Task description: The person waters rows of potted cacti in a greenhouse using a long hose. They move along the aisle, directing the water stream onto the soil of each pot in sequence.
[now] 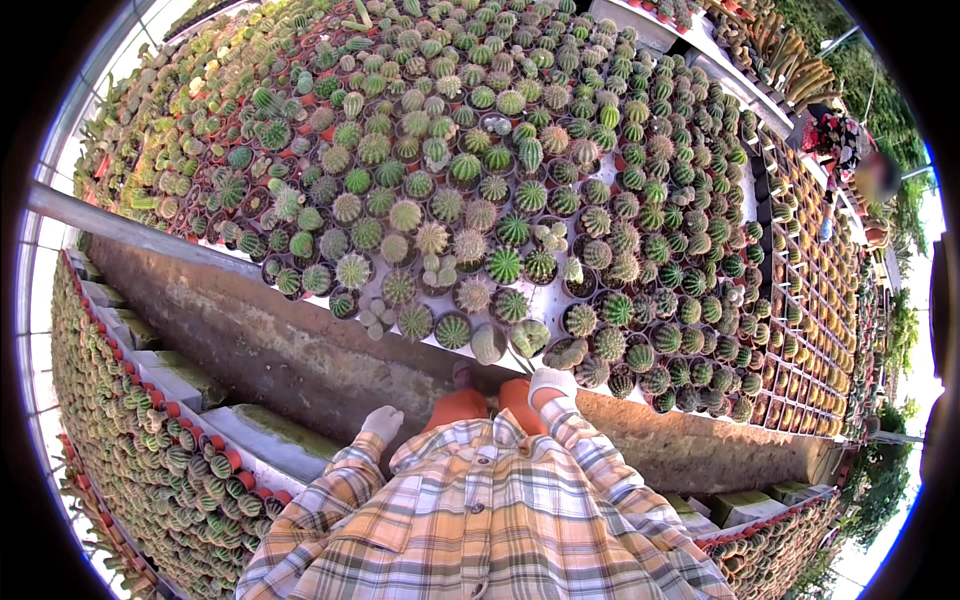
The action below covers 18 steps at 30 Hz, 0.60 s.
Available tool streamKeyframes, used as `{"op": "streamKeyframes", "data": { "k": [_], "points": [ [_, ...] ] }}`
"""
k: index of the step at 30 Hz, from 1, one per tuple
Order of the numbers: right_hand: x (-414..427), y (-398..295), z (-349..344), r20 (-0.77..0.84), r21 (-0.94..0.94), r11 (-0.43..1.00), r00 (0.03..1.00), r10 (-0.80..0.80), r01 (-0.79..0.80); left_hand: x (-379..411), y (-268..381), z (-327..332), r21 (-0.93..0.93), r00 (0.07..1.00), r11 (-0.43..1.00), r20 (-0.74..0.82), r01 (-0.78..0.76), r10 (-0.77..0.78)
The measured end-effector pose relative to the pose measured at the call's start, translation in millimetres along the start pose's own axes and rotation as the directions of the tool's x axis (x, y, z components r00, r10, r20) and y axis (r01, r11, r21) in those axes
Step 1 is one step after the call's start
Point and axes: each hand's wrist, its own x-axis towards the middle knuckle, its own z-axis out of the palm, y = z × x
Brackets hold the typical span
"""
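My right hand, in a white knit glove, is at the front edge of the cactus bench. It holds thin two-pronged tongs, whose prongs point at a small black pot with a pale green, lumpy cactus. Another lumpy cactus stands just left of that pot, and a brownish one lies tilted to its right. Low at my left side hangs my gloved left hand, fingers curled, with nothing visible in it. Round ribbed cacti in pots, such as a bright green one, fill the bench.
A concrete aisle runs between the white bench top and a lower bed of cacti behind me. A metal pipe crosses at left. Gridded trays stand at right, where another person bends over.
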Motion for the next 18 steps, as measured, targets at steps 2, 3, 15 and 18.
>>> {"op": "streamKeyframes", "data": {
  "k": [2,3,15,18],
  "points": [
    [-0.1,1.4,4.1,-0.003,0.015,1.0,1.0,0.009,-0.009,-0.9,1.8,-1.6,0.018,1.0,1.0,-0.002,-0.011,0.011],
    [-1.2,0.9,2.9,-0.005,0.022,1.0,1.0,0.012,-0.012,-1.6,3.4,-2.9,0.025,1.0,1.0,-0.005,-0.016,0.017],
    [-47.7,26.0,-23.3,0.019,-0.001,1.0,1.0,-0.006,0.006,6.2,12.1,-1.3,0.026,0.99,0.993,-0.083,-0.114,0.115],
    [-48.1,48.6,-19.3,0.022,0.102,0.995,1.0,-0.007,0.005,4.1,17.7,-0.5,0.008,1.0,1.0,-0.011,-0.021,0.021]
  ]
}}
